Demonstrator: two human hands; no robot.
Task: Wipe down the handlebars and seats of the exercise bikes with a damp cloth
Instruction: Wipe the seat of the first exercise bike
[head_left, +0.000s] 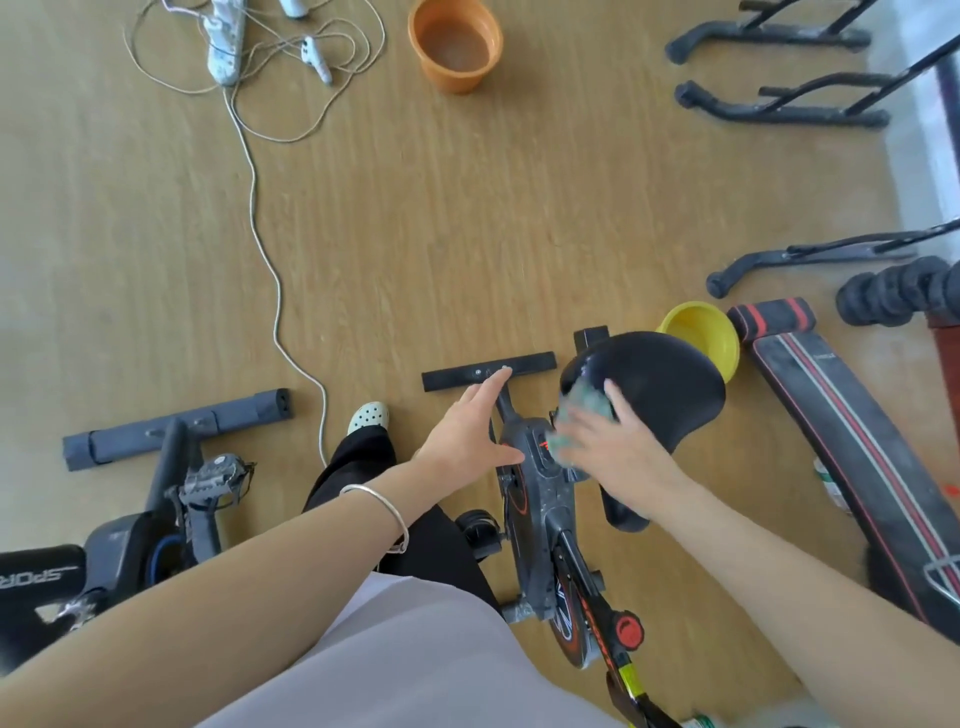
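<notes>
Lower left there's another bike, not in play. The left hand hovers mid-frame over the bike frame, fingers straight and spread, holding nothing. Just right of it, the right hand presses the cloth flat-ish on the seat's left edge, thumb splayed (blurry tho). The seat's nose is under that wrist and the broad end is up-right, so I'd guess the wipe goes rightward.

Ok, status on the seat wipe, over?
Left hand open, hovering over bike frame. Right hand pressing green cloth on black seat edge. Nothing blocking.
</notes>
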